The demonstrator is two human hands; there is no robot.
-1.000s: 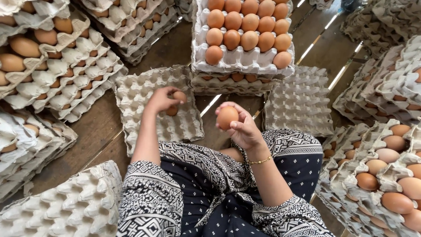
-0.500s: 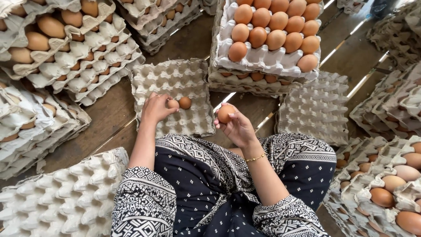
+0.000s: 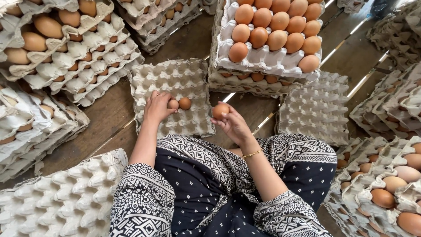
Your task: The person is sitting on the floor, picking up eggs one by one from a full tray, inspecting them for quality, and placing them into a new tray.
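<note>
The left hand (image 3: 156,106) rests on the near-left part of a grey pulp egg tray (image 3: 173,94) that lies flat on the wooden floor (image 3: 109,116). Its fingers are closed around a brown egg (image 3: 173,104) that now sits down in a tray cup; one second ago this egg was held above the tray, so it has been lowered into place but not yet released. A second brown egg (image 3: 185,103) occupies the adjacent cup, touching or nearly touching the first. All other cups of this tray are vacant. The right hand (image 3: 232,123) is raised just beside the near-right corner of the tray, fingers wrapped around a third brown egg (image 3: 220,111), which is clear of the tray and of the lap. Its position relative to the tray is little changed across the three pictures. By judgement, the tray is at the start of filling, with two cups taken and the third egg ready. Beyond the tray stands a stack of trays (image 3: 263,66) with a partly filled top layer of brown eggs. An empty tray (image 3: 311,112) lies to the right, and further stacks of filled trays (image 3: 66,57) stand to the left.
</note>
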